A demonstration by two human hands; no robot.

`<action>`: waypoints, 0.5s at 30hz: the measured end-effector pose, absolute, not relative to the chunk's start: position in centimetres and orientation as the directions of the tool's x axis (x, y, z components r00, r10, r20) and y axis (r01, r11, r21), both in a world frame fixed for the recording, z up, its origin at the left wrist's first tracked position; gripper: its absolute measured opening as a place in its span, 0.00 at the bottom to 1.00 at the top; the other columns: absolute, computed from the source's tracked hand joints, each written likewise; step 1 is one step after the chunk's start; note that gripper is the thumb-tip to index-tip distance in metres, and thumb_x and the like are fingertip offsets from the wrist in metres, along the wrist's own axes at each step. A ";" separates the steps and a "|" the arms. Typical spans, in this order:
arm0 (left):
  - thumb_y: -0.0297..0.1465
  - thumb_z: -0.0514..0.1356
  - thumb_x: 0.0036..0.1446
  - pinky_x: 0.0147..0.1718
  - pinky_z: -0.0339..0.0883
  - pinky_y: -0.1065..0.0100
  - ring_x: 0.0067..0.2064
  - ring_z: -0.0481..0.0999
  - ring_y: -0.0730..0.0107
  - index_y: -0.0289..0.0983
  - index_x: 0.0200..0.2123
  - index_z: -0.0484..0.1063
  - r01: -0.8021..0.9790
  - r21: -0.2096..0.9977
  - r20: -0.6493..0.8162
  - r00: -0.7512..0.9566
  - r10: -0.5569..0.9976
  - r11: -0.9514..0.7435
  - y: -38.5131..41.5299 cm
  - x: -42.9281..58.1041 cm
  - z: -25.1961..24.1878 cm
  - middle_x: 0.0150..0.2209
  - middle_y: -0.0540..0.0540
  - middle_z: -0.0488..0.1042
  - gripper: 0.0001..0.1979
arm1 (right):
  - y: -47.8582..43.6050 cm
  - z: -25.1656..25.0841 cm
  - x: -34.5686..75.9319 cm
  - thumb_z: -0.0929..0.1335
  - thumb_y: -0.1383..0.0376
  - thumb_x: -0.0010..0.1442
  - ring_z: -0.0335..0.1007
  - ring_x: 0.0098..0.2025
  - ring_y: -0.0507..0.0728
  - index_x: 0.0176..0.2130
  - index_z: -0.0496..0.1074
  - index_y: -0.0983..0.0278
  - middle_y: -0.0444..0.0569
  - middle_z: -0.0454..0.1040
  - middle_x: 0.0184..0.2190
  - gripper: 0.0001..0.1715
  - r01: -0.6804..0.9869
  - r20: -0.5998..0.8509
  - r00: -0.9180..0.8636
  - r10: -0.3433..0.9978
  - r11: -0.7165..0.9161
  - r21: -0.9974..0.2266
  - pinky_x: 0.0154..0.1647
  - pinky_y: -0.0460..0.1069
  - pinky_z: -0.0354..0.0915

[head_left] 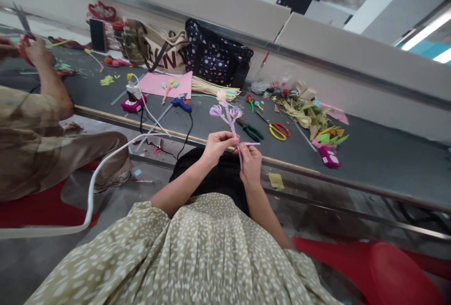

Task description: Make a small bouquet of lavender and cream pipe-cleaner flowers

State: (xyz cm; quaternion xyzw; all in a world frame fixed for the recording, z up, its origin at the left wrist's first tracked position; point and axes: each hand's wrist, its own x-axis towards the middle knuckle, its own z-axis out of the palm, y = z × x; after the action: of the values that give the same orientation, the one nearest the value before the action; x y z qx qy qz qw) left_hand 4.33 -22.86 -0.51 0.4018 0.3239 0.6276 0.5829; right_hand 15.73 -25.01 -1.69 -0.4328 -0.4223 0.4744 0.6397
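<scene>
A purple and cream craft flower [229,116] with three blooms stands upright between my hands, over the table's front edge. My left hand [219,147] is closed, its thumb and fingers pinching the stem just below where the branches meet. Close beside it, my right hand [251,160] is closed round the lower stem. A thin pale lilac strip [252,144] sticks out to the right from between the fingers. The fingertips of both hands nearly touch at the stem.
On the dark table [387,159] lie a blue glue gun [182,103], green-handled pliers [252,131], scissors [279,131], a pink sheet [150,84] and dried husks [305,114]. Bags stand behind. At the left a person's hand [40,53] holds scissors. A white cable [92,187] crosses the left side.
</scene>
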 end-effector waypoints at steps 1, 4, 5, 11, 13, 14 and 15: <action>0.36 0.73 0.37 0.30 0.67 0.71 0.27 0.73 0.74 0.33 0.28 0.79 -0.478 0.872 0.128 0.007 0.992 -0.110 -22.9 4.3 -0.5 0.26 0.47 0.77 0.15 | -25.0 -1.6 15.7 0.72 0.58 0.52 0.66 0.23 0.50 0.29 0.73 0.64 0.41 0.73 0.21 0.11 -0.263 0.108 0.182 0.977 0.155 -0.952 0.31 0.47 0.65; 0.36 0.74 0.37 0.31 0.68 0.70 0.28 0.73 0.74 0.33 0.27 0.79 -0.495 0.862 0.135 0.020 0.991 -0.107 -22.9 4.3 -0.4 0.29 0.46 0.79 0.14 | -25.1 -1.6 15.9 0.72 0.58 0.51 0.66 0.22 0.50 0.28 0.72 0.64 0.41 0.72 0.20 0.11 -0.307 0.045 0.126 0.991 0.082 -0.948 0.29 0.47 0.66; 0.35 0.74 0.37 0.31 0.68 0.69 0.28 0.73 0.74 0.33 0.27 0.78 -0.499 0.860 0.139 0.023 0.990 -0.109 -23.0 4.3 -0.4 0.30 0.46 0.79 0.14 | -25.0 -1.6 16.0 0.71 0.58 0.52 0.66 0.21 0.51 0.28 0.71 0.63 0.41 0.71 0.19 0.11 -0.308 0.029 0.101 0.994 0.059 -0.949 0.29 0.48 0.66; 0.36 0.73 0.40 0.26 0.68 0.70 0.25 0.73 0.74 0.34 0.28 0.79 -0.488 0.866 0.162 0.077 0.984 -0.105 -22.9 4.1 -0.7 0.27 0.46 0.78 0.14 | -25.0 -1.6 16.2 0.69 0.57 0.53 0.64 0.22 0.53 0.27 0.68 0.61 0.41 0.67 0.19 0.11 -0.324 -0.068 -0.038 0.997 -0.077 -0.943 0.28 0.52 0.70; 0.37 0.73 0.41 0.25 0.68 0.70 0.24 0.73 0.73 0.34 0.29 0.79 -0.482 0.871 0.165 0.110 0.980 -0.092 -22.9 4.0 -0.9 0.26 0.46 0.77 0.14 | -25.1 -1.3 16.1 0.70 0.57 0.52 0.62 0.21 0.52 0.26 0.67 0.61 0.40 0.65 0.18 0.11 -0.393 -0.107 -0.116 0.987 -0.145 -0.908 0.28 0.51 0.69; 0.37 0.73 0.41 0.25 0.68 0.70 0.24 0.73 0.73 0.34 0.29 0.79 -0.480 0.873 0.166 0.124 0.978 -0.087 -22.8 3.9 -0.9 0.25 0.46 0.77 0.14 | -25.1 -1.2 16.1 0.70 0.58 0.51 0.61 0.21 0.51 0.25 0.66 0.61 0.39 0.63 0.18 0.11 -0.421 -0.114 -0.162 0.980 -0.173 -0.890 0.27 0.51 0.69; 0.37 0.73 0.42 0.24 0.68 0.70 0.24 0.73 0.73 0.34 0.30 0.79 -0.479 0.874 0.165 0.134 0.977 -0.082 -22.8 3.9 -0.9 0.24 0.46 0.76 0.14 | -25.1 -1.1 16.1 0.70 0.58 0.51 0.60 0.21 0.51 0.25 0.66 0.61 0.39 0.62 0.17 0.12 -0.442 -0.115 -0.203 0.972 -0.196 -0.875 0.27 0.50 0.69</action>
State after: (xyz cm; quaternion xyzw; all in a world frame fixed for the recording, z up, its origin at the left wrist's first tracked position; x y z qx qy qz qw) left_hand 3.86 -22.83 -0.93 0.4357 0.2858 0.5925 0.6143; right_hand 16.11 -25.12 -1.07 -0.3616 -0.3667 0.6834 0.5174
